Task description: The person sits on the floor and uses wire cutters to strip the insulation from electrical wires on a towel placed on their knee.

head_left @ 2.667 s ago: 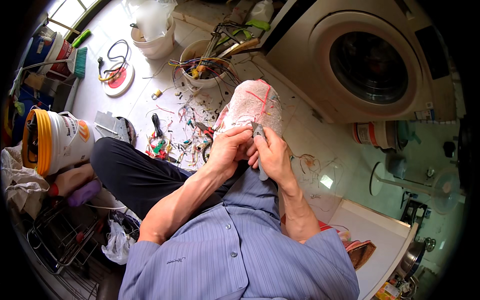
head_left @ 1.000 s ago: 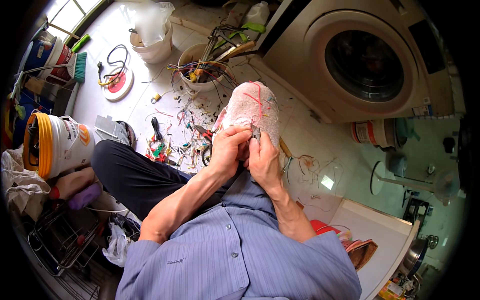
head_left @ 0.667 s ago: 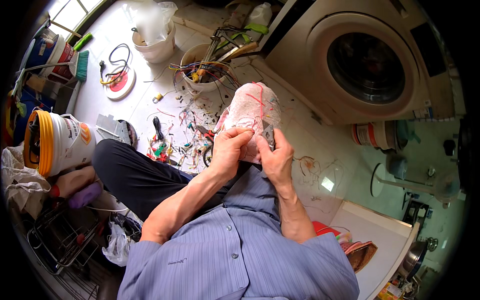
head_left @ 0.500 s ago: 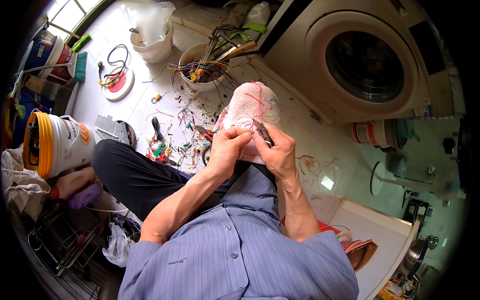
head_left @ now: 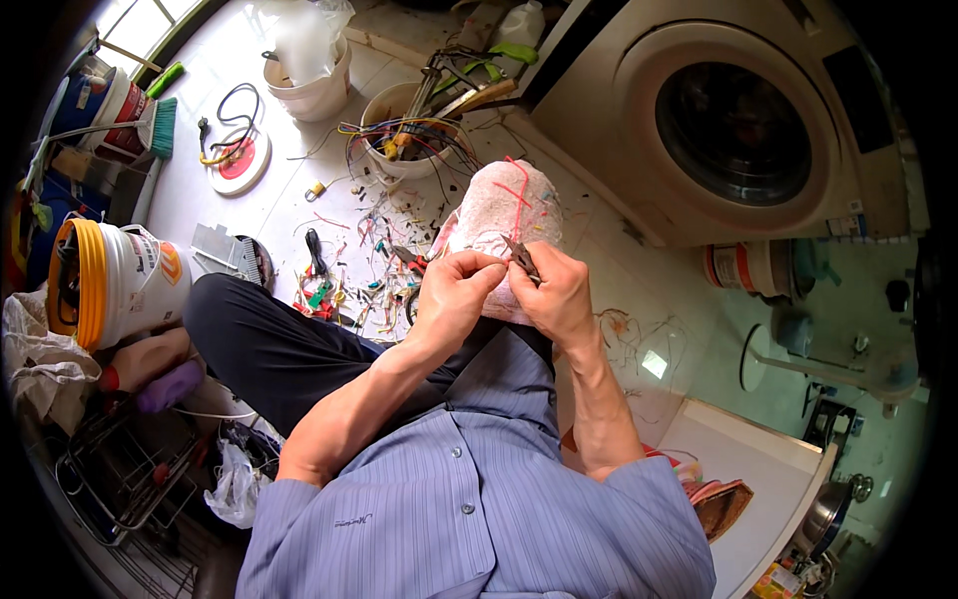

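- White tiled floor (head_left: 289, 205), multicoloured wire scraps (head_left: 373, 272) strewn across it.
- Right hand (head_left: 557, 299): gripping dark metal pliers (head_left: 525, 266), tips now swung up-left; reads as repositioning, work unfinished.
- Left hand (head_left: 451, 304): thumb and forefinger pinched; contents too small to tell.
- Pale pink terry cloth (head_left: 487, 205) underneath; thin red wire (head_left: 520, 198) by its far edge.

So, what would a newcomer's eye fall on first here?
Probably the big, round-doored washer at the upper right. Next, at the centre, the right grip holding dark pliers, seen against a pink cloth. Then the colourful scraps, strewn on the floor left of the cloth.
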A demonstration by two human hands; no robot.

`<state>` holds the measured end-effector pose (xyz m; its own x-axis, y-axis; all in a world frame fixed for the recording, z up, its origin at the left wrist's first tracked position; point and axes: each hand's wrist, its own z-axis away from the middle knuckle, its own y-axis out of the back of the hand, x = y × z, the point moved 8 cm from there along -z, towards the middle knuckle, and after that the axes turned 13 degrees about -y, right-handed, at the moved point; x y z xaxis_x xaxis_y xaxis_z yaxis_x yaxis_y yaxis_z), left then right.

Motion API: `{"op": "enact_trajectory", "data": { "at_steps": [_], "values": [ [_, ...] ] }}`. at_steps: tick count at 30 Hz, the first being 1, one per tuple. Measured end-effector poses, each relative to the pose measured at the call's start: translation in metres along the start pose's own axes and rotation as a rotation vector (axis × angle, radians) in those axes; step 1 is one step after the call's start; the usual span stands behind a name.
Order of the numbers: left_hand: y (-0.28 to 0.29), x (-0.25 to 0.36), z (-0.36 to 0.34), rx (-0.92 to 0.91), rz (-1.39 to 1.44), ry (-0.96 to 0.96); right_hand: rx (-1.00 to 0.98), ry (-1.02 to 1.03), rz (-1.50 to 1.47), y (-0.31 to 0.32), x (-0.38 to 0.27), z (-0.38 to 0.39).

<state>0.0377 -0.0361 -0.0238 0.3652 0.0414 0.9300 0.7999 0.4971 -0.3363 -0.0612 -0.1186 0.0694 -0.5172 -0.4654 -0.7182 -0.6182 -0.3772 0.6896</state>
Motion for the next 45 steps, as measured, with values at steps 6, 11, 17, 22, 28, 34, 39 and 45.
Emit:
{"op": "enact_trajectory", "data": {
  "at_steps": [6,11,17,22,28,34,39,45],
  "values": [
    [0.0,0.003,-0.001,-0.013,-0.113,-0.028,-0.076,0.006,-0.069,0.001,-0.002,0.001],
    [-0.001,0.004,0.0,-0.045,-0.207,-0.015,-0.098,0.066,0.041,-0.006,-0.002,0.003],
    [0.006,0.008,0.001,-0.013,-0.289,-0.048,0.111,0.051,0.172,0.001,0.012,0.0],
    [0.012,-0.008,-0.002,0.073,0.009,0.022,-0.107,-0.456,-0.361,0.016,0.034,-0.002],
    [0.005,-0.005,0.002,0.044,0.169,0.147,-0.298,-0.673,-0.636,-0.027,0.044,0.017],
    [0.007,-0.006,0.004,-0.008,0.144,0.171,-0.256,-0.701,-0.796,-0.039,0.045,0.018],
    [0.009,-0.001,0.005,-0.076,0.022,0.258,-0.293,-0.642,-0.717,-0.036,0.043,0.018],
    [0.011,-0.009,0.003,-0.096,-0.012,0.233,-0.239,-0.478,-0.4,-0.03,0.038,0.014]
  ]
}}
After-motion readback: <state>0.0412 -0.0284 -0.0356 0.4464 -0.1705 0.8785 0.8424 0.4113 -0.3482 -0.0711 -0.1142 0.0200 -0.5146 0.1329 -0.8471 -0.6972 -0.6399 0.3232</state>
